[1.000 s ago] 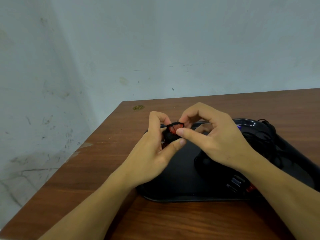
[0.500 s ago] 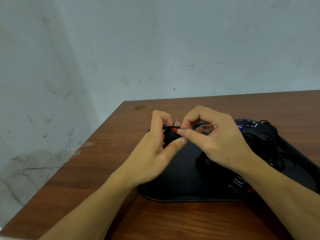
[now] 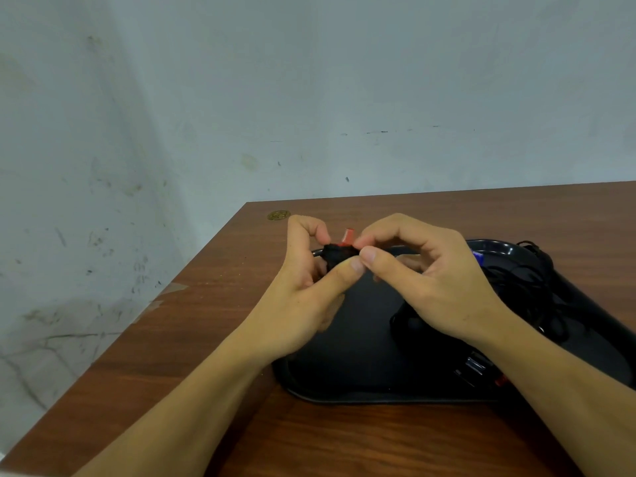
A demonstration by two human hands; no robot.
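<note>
Between both grips (image 3: 303, 290) (image 3: 437, 284), black-red piece (image 3: 335, 257)

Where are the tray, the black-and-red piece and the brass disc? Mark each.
tray (image 3: 361, 339): head view, bare floor near its front rim.
black-and-red piece (image 3: 338, 253): head view, its black body below the red tab.
brass disc (image 3: 278, 215): head view, its centre.

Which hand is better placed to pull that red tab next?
Right, probably. The right hand pinches the small black part right beside its red tab; the left hand grips the other side, steadying it.
</note>
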